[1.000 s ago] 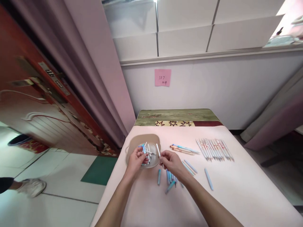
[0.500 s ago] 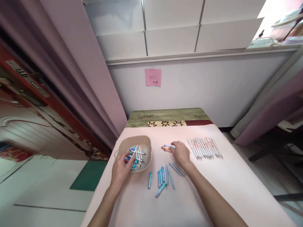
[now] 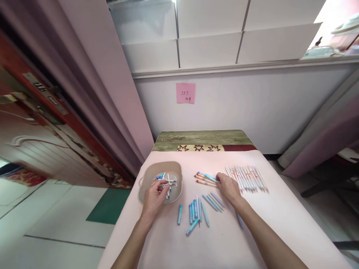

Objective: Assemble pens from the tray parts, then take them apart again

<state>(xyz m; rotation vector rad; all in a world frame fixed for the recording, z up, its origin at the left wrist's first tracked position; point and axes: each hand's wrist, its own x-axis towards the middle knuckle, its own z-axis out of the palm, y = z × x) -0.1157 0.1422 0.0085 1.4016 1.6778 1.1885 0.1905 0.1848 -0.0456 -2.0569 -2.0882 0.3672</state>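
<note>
My left hand [image 3: 154, 197] reaches into a tan bowl [image 3: 148, 172] and pinches small white and blue pen parts [image 3: 166, 182] heaped inside it. My right hand [image 3: 229, 186] rests on the table with its fingertips on a small cluster of blue and orange pens [image 3: 206, 178]. Between my hands lies a loose group of blue pen barrels [image 3: 196, 211]. A neat row of white pens [image 3: 246, 178] sits just right of my right hand.
The table [image 3: 269, 224] has a pale pink cover, with a green patterned strip [image 3: 202, 139] at its far end against a white wall. A pink sticky note [image 3: 185, 93] hangs on that wall. Curtains and a red door stand to the left.
My right hand let go of a white pen part near the bowl and moved right to the blue and orange pens. My left hand stayed at the bowl.
</note>
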